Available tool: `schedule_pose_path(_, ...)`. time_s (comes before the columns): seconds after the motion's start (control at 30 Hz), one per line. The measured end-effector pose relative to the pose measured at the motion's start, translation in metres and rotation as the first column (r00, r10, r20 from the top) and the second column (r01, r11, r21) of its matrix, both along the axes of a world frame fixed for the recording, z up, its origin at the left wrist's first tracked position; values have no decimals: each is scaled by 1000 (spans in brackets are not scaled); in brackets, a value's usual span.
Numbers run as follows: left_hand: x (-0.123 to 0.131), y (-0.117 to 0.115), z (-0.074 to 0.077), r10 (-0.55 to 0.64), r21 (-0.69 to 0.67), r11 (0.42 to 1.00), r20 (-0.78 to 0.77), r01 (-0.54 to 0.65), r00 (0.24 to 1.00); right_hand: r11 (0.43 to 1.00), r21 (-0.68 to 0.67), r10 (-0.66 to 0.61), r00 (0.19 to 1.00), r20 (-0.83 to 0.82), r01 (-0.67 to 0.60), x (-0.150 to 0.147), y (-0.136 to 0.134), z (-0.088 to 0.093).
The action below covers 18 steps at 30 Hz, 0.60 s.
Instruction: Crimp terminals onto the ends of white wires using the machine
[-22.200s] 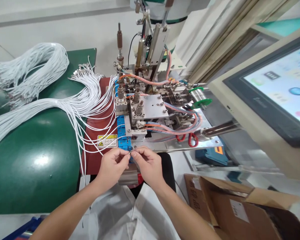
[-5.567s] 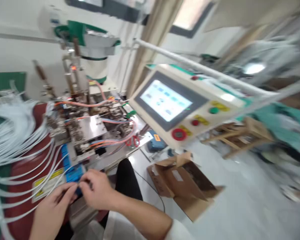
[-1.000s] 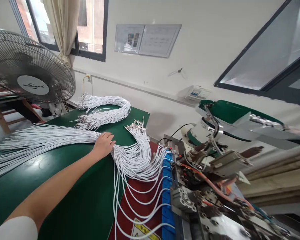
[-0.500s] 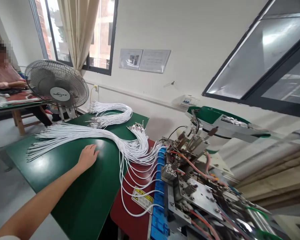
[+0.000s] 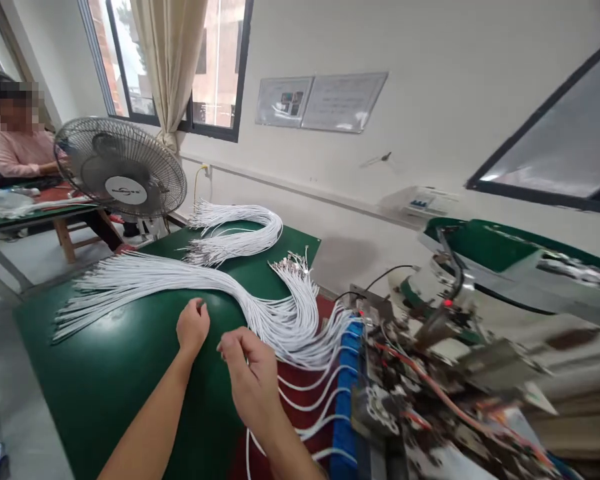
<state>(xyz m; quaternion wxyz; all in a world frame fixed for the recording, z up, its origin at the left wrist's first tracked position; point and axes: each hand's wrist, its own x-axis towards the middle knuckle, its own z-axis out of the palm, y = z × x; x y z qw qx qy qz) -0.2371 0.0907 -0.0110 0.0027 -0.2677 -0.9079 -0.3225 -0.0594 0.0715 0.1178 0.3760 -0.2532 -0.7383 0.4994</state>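
Observation:
My left hand [image 5: 193, 327] is above the green tabletop [image 5: 130, 373], just in front of a long bundle of white cables [image 5: 180, 273]. Its fingers are curled in, and whatever they may hold is hidden. To its right my right hand [image 5: 253, 377] is raised over the table's edge, thumb and fingertips pressed together. I cannot make out anything between them. From the bundle, single white cables loop over a red surface [image 5: 305, 407] into a blue slotted strip [image 5: 347, 380] on the machine. The right hand and forearm cover part of these loops.
A metal machine [image 5: 430, 393] with orange tubes stands at right, beside a green-lined bowl feeder [image 5: 505, 247]. A second folded cable bundle [image 5: 260, 223] lies further back. At left are a fan [image 5: 123, 167] and a person [image 5: 20, 140] seated at another table.
My right hand has come into view from below. My left hand has moved slightly right and curled its fingers, which were flatter before. The view has turned left.

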Motion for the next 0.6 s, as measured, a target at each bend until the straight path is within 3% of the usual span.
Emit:
schedule_pose_path(0.1,-1,1,1,-16,-30,999,43,17,999,988,-132,-82,996,-23,79,-51,53,-7)
schedule_pose_path(0.17,-2,2,0,-39,-49,998,67,43,997,976,-126,-175,984,24,176,-79,98,-13)
schedule_pose_path(0.27,-3,2,-3,-52,-64,996,125,60,991,960,41,-278,935,218,276,-111,181,-23)
schedule_pose_path(0.33,-3,2,-3,-65,-70,994,180,79,981,924,180,-381,858,345,338,-124,244,-29)
schedule_pose_path(0.47,-5,0,-6,-47,-111,990,297,83,954,856,271,-517,720,464,440,-134,367,-38)
schedule_pose_path(0.6,-4,-1,-22,-39,-97,992,337,76,941,793,312,-602,596,531,523,-147,464,-50)
